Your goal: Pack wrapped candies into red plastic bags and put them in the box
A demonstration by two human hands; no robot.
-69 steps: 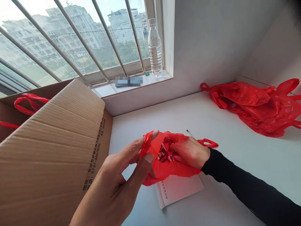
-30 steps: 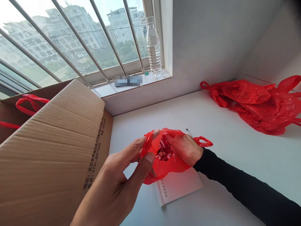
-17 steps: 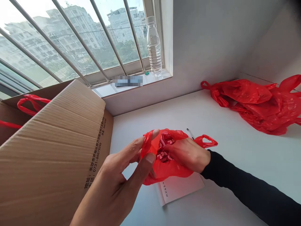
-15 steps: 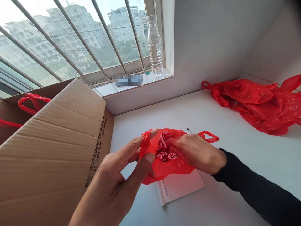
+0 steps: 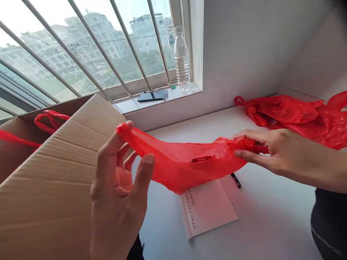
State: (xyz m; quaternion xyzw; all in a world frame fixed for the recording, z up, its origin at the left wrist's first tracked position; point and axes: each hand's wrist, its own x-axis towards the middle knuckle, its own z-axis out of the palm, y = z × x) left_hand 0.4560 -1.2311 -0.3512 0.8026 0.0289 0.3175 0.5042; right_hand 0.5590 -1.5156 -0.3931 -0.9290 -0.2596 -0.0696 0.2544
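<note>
A red plastic bag (image 5: 173, 171) is stretched between my two hands above the table. One handle of it hooks over the index finger of my left hand (image 5: 119, 195), whose thumb is spread at the near side of the bag. My right hand (image 5: 279, 151) pinches the gathered opposite end between thumb and fingers. Through the bag's mouth a dark red wrapped packet (image 5: 201, 159) shows; the rest of the contents is hidden. Beneath the bag lies an open notebook (image 5: 214, 207) with handwriting down its left side, and a black pen (image 5: 236, 180) rests beside it.
On the left stands a large cardboard box (image 5: 56, 173) with red bag handles (image 5: 51, 121) inside. More crumpled red bags (image 5: 295, 112) lie on the white table (image 5: 265, 224) by the wall. A water bottle (image 5: 182, 65) and a phone (image 5: 148, 96) sit on the windowsill.
My right hand has come out of the bag's mouth, moved right and taken hold of its far end. My left hand has shifted left and up, pulling the bag wide. More of the notebook and pen shows.
</note>
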